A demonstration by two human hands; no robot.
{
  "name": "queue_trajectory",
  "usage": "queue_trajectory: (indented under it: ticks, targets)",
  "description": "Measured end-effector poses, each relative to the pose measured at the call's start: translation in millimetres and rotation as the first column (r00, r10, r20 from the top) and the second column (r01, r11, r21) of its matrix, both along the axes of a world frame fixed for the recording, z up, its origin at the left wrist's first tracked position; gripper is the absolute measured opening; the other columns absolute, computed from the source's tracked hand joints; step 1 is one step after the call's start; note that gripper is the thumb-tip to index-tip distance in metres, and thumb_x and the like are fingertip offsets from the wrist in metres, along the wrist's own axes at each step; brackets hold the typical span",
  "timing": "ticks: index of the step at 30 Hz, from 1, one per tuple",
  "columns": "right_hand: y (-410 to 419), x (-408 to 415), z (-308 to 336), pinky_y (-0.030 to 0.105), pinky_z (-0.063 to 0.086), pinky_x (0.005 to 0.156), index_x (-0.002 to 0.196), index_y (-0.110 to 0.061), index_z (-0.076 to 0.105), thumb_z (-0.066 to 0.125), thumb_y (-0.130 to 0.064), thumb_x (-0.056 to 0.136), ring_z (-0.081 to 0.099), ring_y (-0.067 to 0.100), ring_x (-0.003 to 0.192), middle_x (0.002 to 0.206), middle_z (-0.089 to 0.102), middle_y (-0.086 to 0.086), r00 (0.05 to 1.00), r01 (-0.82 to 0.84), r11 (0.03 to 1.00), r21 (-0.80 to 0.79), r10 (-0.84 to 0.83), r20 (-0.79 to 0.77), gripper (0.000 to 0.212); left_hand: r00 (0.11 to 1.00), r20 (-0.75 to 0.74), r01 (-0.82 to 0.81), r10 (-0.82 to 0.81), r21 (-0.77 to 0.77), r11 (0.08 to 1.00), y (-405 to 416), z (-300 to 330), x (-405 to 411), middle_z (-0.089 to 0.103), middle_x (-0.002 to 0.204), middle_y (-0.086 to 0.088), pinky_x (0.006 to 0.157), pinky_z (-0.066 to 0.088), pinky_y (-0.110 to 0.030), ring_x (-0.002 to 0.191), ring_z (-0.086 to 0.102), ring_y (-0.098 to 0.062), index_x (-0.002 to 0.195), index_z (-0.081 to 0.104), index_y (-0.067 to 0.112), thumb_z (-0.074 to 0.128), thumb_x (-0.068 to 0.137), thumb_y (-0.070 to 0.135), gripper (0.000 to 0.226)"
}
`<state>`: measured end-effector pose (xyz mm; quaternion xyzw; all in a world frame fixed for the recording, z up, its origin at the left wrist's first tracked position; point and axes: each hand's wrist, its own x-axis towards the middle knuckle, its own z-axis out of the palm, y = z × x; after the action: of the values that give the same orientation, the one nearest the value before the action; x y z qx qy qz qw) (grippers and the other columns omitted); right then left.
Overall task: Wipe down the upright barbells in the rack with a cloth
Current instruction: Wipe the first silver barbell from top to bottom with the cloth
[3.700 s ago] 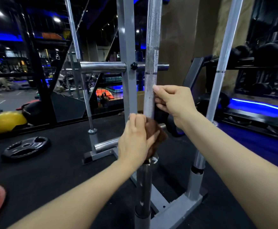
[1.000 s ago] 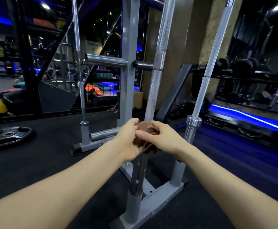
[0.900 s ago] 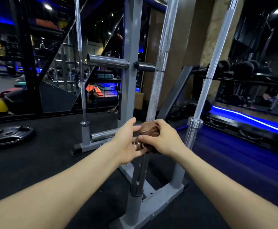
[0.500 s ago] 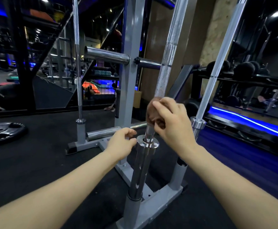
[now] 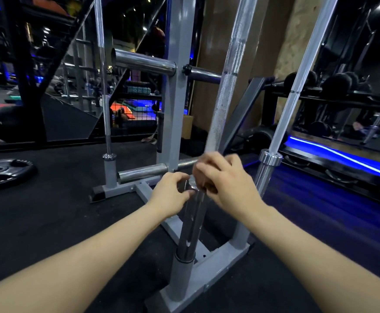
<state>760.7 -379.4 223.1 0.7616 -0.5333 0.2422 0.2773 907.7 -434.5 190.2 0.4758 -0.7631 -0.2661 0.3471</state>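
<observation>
Nearest, two bare forearms reach in from six o'clock toward the middle barbell [image 5: 226, 91], which stands tilted in a grey sleeve of the rack [image 5: 220, 259] at the picture's centre. The right hand [image 5: 224, 177] is blurred with motion; its fingers curl round a brown cloth [image 5: 203, 180], pressing it against the bar just above the collar, where the thin knurled shaft meets the thick chrome sleeve. That grip wraps the cloth about the metal so it rubs all round. The left hand [image 5: 173, 190], at nine o'clock of the cloth, closes its fingers on the collar's edge, probably to steady the bar against turning or rocking in its socket.

Just beyond, at three o'clock, a second barbell [image 5: 297, 86] leans in the neighbouring sleeve, untouched. Farther off at ten o'clock a third, thinner bar [image 5: 102, 75] stands in its own holder. A black weight plate [image 5: 1, 172] lies on the floor at nine o'clock, and dumbbells sit on a distant shelf at two o'clock.
</observation>
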Motion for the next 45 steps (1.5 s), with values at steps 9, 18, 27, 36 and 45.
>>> queue_trajectory:
  ticks: [9, 18, 27, 36, 45]
  targets:
    - [9.5, -12.3, 14.4, 0.043, 0.051, 0.071, 0.121, -0.012, 0.061, 0.074, -0.01, 0.072, 0.048, 0.036, 0.094, 0.122, 0.053, 0.01, 0.989, -0.078, 0.995, -0.056, 0.084, 0.118, 0.051, 0.998, 0.066, 0.001, 0.004, -0.071, 0.997, -7.3, 2.9, -9.3, 0.049, 0.13, -0.001, 0.093, 0.036, -0.024, 0.117, 0.05, -0.017, 0.137, 0.048, 0.016, 0.065, 0.087, 0.036, 0.057]
    - [5.5, -15.1, 7.6, 0.044, 0.046, 0.084, 0.125, -0.016, 0.06, 0.068, -0.018, 0.081, 0.045, 0.032, 0.094, 0.12, 0.047, 0.008, 0.985, -0.075, 0.991, 0.111, 0.056, 0.166, 0.045, 0.997, 0.064, -0.032, 0.04, -0.128, 0.991, -12.3, -2.6, -11.0, 0.053, 0.112, 0.002, 0.081, 0.039, -0.025, 0.105, 0.053, -0.015, 0.128, 0.059, 0.02, 0.067, 0.085, 0.037, 0.046]
    - [-2.6, -28.0, -13.3, 0.046, 0.053, 0.049, 0.118, -0.016, 0.062, 0.081, -0.013, 0.063, 0.043, 0.034, 0.087, 0.118, 0.051, 0.013, 0.999, 0.003, 0.999, 0.037, -0.001, -0.041, 0.058, 0.998, 0.061, 0.024, -0.013, -0.181, 0.983, -10.5, -7.9, -5.1, 0.052, 0.118, 0.004, 0.085, 0.032, -0.019, 0.11, 0.051, -0.013, 0.13, 0.056, 0.018, 0.067, 0.087, 0.029, 0.046]
    - [-10.1, -21.0, 9.2, 0.044, 0.05, 0.068, 0.119, -0.015, 0.064, 0.078, -0.006, 0.068, 0.047, 0.039, 0.096, 0.124, 0.05, 0.016, 0.992, -0.016, 0.991, -0.131, 0.032, 0.119, 0.053, 0.995, 0.086, 0.056, -0.04, -0.192, 0.98, -15.4, -7.1, -5.4, 0.057, 0.111, 0.001, 0.089, 0.037, -0.02, 0.106, 0.055, -0.015, 0.124, 0.061, 0.015, 0.066, 0.087, 0.031, 0.041]
    - [-10.3, -61.9, 10.9, 0.028, 0.039, 0.081, 0.11, -0.019, 0.059, 0.07, -0.013, 0.077, 0.055, 0.022, 0.1, 0.111, 0.057, 0.006, 0.809, 0.04, 0.998, 0.04, -0.056, 0.586, 0.035, 0.996, 0.08, 0.044, -0.029, -0.191, 0.981, -16.4, -7.5, -4.8, 0.059, 0.106, 0.003, 0.092, 0.042, -0.031, 0.101, 0.056, -0.016, 0.112, 0.067, 0.017, 0.069, 0.084, 0.028, 0.03]
